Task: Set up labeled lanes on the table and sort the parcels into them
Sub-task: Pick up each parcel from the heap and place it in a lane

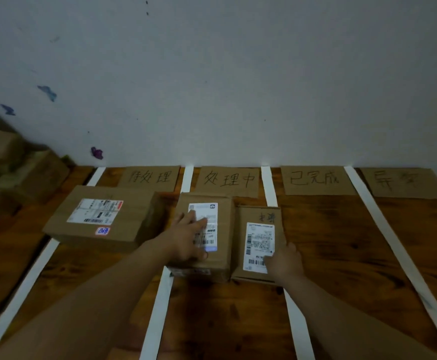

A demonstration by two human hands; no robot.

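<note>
The wooden table is split into lanes by white tape strips. Cardboard labels with handwritten characters lie at the far edge: one, a second, a third and a fourth. A large parcel lies in the left lane. Two smaller parcels stand side by side in the second lane. My left hand rests flat on top of the middle parcel. My right hand holds the near right corner of the small parcel.
A blurred pile of cardboard boxes sits at the far left against the grey wall. The two right-hand lanes hold only their labels.
</note>
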